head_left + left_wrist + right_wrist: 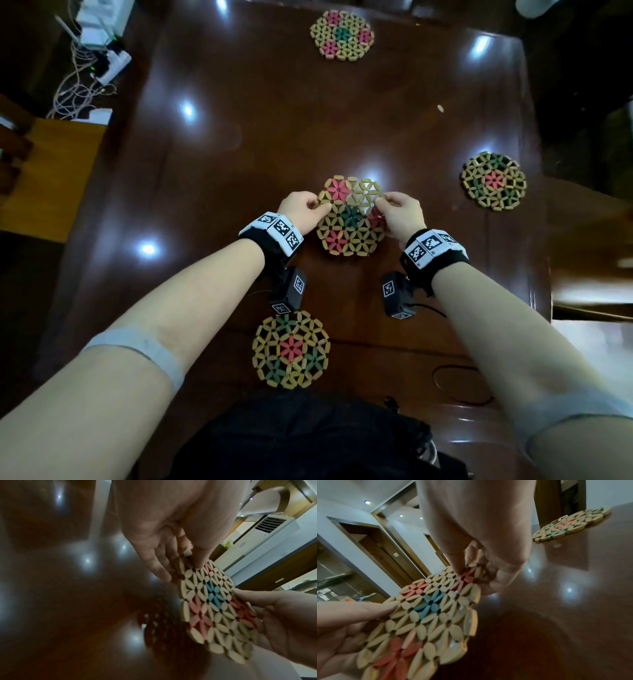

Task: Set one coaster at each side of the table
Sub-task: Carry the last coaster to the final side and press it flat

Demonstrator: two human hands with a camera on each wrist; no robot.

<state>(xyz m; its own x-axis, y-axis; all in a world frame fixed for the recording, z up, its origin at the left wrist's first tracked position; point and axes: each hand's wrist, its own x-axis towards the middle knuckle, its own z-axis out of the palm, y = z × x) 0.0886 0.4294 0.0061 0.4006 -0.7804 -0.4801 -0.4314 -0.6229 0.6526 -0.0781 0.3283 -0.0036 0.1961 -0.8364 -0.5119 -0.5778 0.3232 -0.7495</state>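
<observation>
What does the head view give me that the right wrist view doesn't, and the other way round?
Only the head view shows the far coaster, the near coaster, and the bare left side of the table where no coaster lies.

Only the right wrist view shows the grip up close: the right hand's fingers curl under the held coaster with the thumb pressing on top, and the coaster is raised off the tabletop.

Both show the held coaster pinched by the left hand and right hand, plus the right-side coaster.
</observation>
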